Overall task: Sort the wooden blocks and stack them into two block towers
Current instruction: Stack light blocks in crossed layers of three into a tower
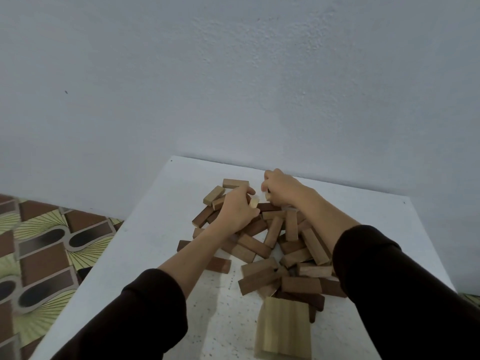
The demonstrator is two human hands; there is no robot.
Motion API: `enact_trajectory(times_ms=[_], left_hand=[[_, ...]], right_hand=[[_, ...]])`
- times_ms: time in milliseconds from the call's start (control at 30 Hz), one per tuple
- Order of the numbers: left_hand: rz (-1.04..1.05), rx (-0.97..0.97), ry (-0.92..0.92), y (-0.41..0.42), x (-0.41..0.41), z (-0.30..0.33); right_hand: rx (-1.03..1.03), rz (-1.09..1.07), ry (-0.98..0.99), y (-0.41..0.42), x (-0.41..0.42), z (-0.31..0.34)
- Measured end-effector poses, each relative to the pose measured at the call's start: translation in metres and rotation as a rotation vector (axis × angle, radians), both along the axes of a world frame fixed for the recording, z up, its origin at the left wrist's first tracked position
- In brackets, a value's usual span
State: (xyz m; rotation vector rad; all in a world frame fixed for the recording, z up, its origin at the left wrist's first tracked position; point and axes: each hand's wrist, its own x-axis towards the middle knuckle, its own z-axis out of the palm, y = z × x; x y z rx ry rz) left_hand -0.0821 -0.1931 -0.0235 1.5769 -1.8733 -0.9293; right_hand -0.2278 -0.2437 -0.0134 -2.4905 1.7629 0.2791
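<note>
A loose heap of wooden blocks (259,245), some dark brown and some pale, lies across the middle of the white table (155,229). My left hand (235,211) reaches into the far side of the heap and grips a pale block (254,202) in its curled fingers. Just right of it, my right hand (280,190) curls over the heap's far end and pinches a small pale block (267,196), mostly hidden by the fingers. A low stack of pale blocks (284,328) stands near the table's front edge.
The table's far edge meets a grey-blue wall (233,87). Left of the table lies patterned floor (39,255) in brown and yellow-green. Bare tabletop shows on the left and front-left of the heap. Dark sleeves cover both forearms.
</note>
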Motion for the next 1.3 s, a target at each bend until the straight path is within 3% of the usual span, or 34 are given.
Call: enact_trajectory(times_ms=[133, 267, 333, 467, 667, 900, 1000, 1133, 1300], left_hand=[[0.008, -0.012, 0.012, 0.001, -0.001, -0.002], [0.009, -0.01, 0.046, 0.003, 0.004, -0.003], [0.017, -0.01, 0.086, 0.005, 0.007, -0.002], [0.057, -0.018, 0.188, 0.006, 0.013, 0.008], [0.134, 0.007, 0.377, 0.015, 0.028, 0.035], [0.099, 0.006, 0.489, 0.049, 0.05, 0.068], [0.105, 0.03, 0.52, 0.069, 0.068, 0.074], [0.035, 0.118, 0.477, 0.094, 0.098, 0.058], [0.012, 0.151, 0.311, 0.121, 0.136, 0.028]], right_hand=[[-0.071, 0.053, 0.174, 0.007, 0.008, 0.0], [-0.078, 0.063, 0.113, 0.006, 0.005, -0.003], [-0.058, -0.021, -0.083, 0.005, 0.004, -0.003], [0.021, -0.281, -0.757, 0.015, 0.007, 0.019], [0.213, -0.346, -1.028, 0.043, 0.017, 0.069], [0.282, -0.302, -1.116, 0.092, 0.048, 0.109], [0.262, -0.401, -1.106, 0.109, 0.066, 0.116], [0.249, -0.483, -1.119, 0.135, 0.1, 0.114], [0.135, -0.313, -0.939, 0.179, 0.143, 0.095]])
